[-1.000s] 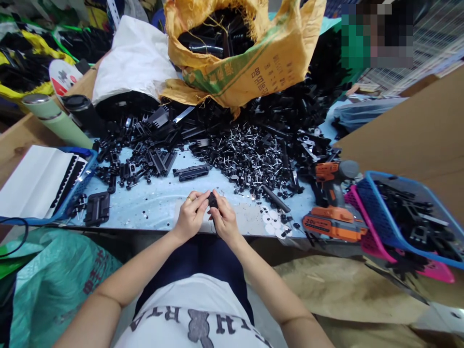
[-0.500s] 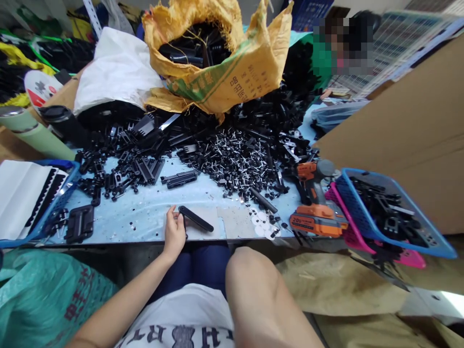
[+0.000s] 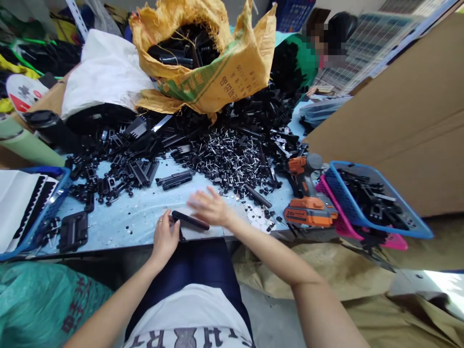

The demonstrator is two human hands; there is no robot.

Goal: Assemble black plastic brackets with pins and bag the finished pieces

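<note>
My left hand grips one end of a long black plastic bar-shaped part at the front edge of the table. A second black piece hangs down from the gripped end, largely hidden by the fingers. My right hand, smeared by motion, hovers over the part's far end. Its fingers are stretched out and apart, with nothing visible in them. Beyond the hands lies a heap of small black-headed pins with metal shanks. A black slotted part rests on the blue table surface.
An orange cordless drill stands at the right, by a blue basket of black parts. Left are another blue basket and a black block-shaped part. A yellow sack stands behind. Another person is at the back right.
My right hand has come up from beside my leg to over the table, near the black part. The left hand keeps its hold. My view has shifted slightly right.
</note>
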